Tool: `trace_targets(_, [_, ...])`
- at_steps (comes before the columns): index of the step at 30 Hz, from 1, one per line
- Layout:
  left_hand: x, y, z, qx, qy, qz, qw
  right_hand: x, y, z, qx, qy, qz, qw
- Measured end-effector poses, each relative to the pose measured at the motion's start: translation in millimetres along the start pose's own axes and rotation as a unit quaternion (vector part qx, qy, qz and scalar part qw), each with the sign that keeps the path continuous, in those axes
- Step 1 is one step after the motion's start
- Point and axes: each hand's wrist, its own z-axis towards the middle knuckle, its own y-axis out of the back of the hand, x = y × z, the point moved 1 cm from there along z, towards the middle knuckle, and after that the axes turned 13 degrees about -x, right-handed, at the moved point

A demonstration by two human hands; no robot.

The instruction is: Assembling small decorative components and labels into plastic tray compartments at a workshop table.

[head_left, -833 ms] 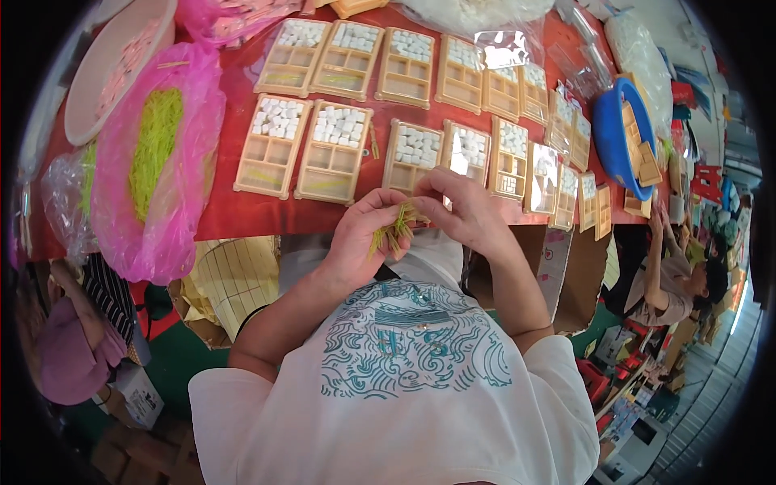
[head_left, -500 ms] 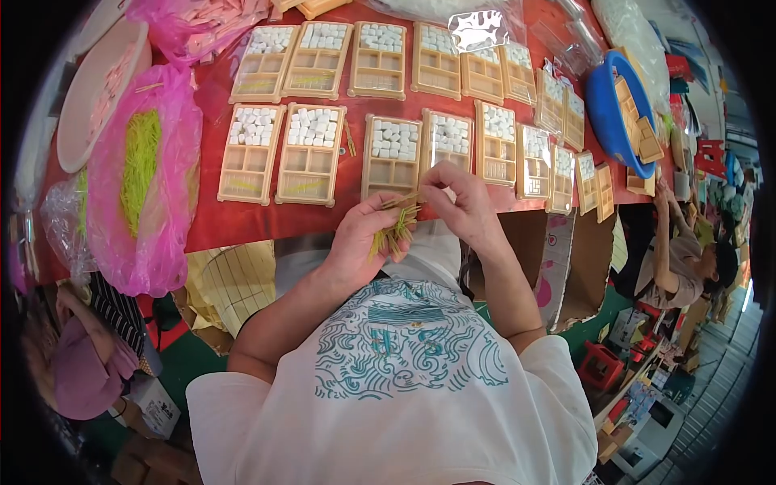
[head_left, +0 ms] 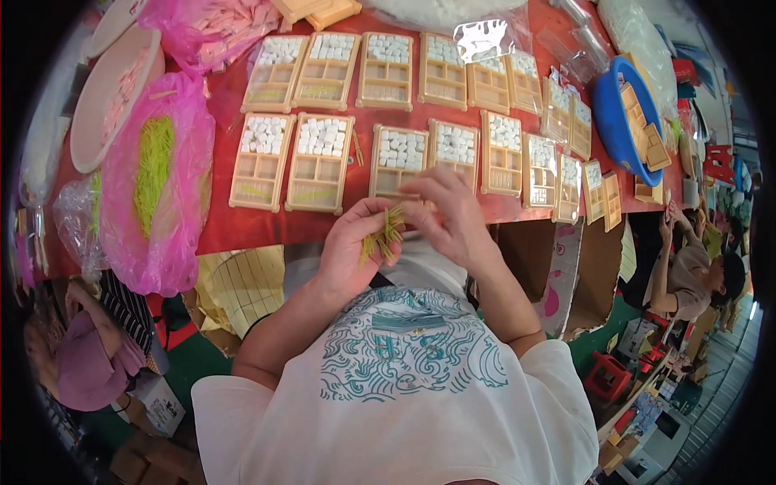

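My left hand (head_left: 353, 246) is closed around a bundle of thin yellow-green sticks (head_left: 383, 237), held in front of the table's near edge. Beside it, to the right, my right hand (head_left: 449, 217) has its fingers apart and extended toward the bundle, with nothing visible in them. Beyond the hands stand pale wooden-coloured compartment trays, among them one tray (head_left: 390, 177) partly covered by my right hand. White cubes (head_left: 324, 136) fill the far section of most trays. A few yellow-green sticks (head_left: 316, 196) lie in the near section of some trays on the left.
A pink plastic bag (head_left: 192, 202) of yellow-green sticks stands on the red tabletop (head_left: 230, 234) at left, near a pale basin (head_left: 90, 149) of pink pieces. A blue basin (head_left: 608, 113) holding trays is at right. Cardboard boxes (head_left: 594, 283) sit below the table. People work on both sides.
My right hand has opened from a pinch, its fingers spreading beside the bundle. My left hand still grips the sticks. The whole view has shifted slightly.
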Motion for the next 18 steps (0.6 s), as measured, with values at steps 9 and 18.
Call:
trace_targets(9, [-13, -28, 24, 0.025, -0.027, -0.007, 0.999, -13, -3, 22, -0.043, 0.006, 0.065, 0.997])
trace_targets(18, [-28, -36, 48, 0.045, -0.001, -0.023, 0.999, -60, 8, 89, -0.134, -0.09, 0.117, 0.98])
